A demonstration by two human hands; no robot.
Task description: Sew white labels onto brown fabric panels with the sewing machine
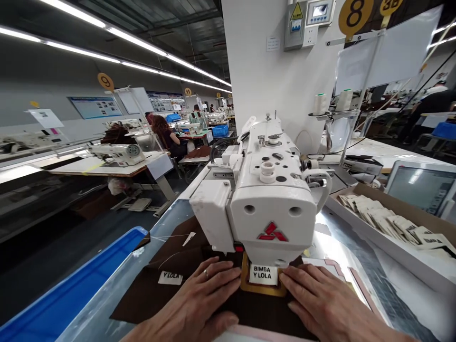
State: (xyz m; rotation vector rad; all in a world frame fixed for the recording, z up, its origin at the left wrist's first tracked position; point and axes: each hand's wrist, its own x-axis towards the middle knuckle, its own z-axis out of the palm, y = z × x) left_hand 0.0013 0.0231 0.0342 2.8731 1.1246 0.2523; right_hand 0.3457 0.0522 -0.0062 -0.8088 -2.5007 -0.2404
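A white sewing machine [265, 199] with a red emblem stands over a dark brown fabric piece [178, 280]. Under its head sits a white label [263, 274] printed BIMBA Y LOLA, framed by a gold clamp [249, 285]. My left hand [199, 299], ring on one finger, lies flat on the fabric just left of the clamp, fingers spread. My right hand [324, 304] lies flat on the fabric to the clamp's right, fingers stretched toward the label. Another label [170, 278] lies on the fabric further left.
A cardboard tray [409, 213] of several stacked labels sits at right, beside a screen [422, 187]. A blue bin [67, 294] is at lower left. Thread cones [331, 102] stand behind the machine. People sit at other sewing tables [117, 166] at far left.
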